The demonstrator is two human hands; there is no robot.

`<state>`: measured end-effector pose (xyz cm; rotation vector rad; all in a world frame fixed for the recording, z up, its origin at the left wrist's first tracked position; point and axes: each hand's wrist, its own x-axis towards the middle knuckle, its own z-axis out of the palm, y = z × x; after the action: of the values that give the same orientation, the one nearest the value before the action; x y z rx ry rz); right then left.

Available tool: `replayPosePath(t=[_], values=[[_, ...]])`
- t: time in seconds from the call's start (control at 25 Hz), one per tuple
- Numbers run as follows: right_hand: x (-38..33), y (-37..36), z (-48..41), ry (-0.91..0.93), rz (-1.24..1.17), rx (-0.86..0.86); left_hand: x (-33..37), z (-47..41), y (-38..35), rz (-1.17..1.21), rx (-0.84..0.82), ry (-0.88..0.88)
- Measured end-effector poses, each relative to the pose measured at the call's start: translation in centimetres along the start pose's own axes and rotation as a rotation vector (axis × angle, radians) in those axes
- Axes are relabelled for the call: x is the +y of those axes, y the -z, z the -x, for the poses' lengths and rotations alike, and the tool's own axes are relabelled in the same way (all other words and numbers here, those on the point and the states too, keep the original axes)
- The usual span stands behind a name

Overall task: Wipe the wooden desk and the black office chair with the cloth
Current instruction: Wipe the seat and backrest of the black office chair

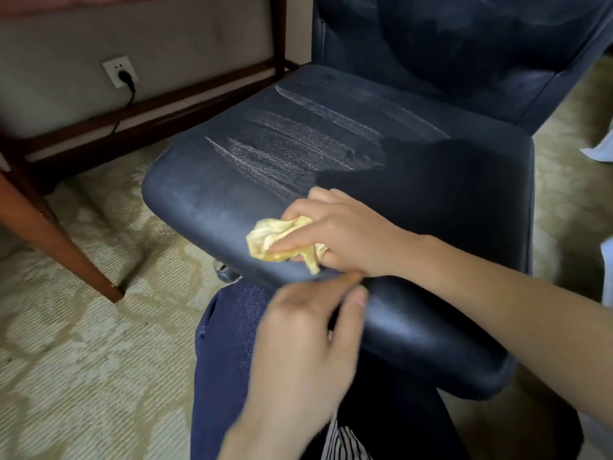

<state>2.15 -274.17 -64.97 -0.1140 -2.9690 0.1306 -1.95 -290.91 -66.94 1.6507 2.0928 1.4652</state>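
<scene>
Yellow crumpled cloth [273,234] gripped in right hand [346,232], grainy chair seat [441,207], left hand [308,353] blurred, unclear

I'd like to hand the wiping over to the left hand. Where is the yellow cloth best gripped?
Probably the left end of the cloth, pinched from the left and above. That crumpled bunch bulges free on the chair seat, while the right hand covers the rest.
</scene>
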Motion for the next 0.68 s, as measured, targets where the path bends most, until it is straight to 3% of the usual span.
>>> replayPosePath(t=[0.2, 0.36, 0.68], values=[[0.7, -0.3, 2.3, -0.095, -0.094, 0.129, -4.6, -3.0, 3.5, -0.089, 0.216, 0.118], [2.5, 0.3, 5.0, -0.231, -0.141, 0.229, -8.4, -4.1, 4.2, -0.235, 0.189, 0.223], [8.4, 1.6, 8.1, -0.866, -0.054, 0.418, -10.5, -6.6, 3.9, -0.361, 0.102, 0.327]])
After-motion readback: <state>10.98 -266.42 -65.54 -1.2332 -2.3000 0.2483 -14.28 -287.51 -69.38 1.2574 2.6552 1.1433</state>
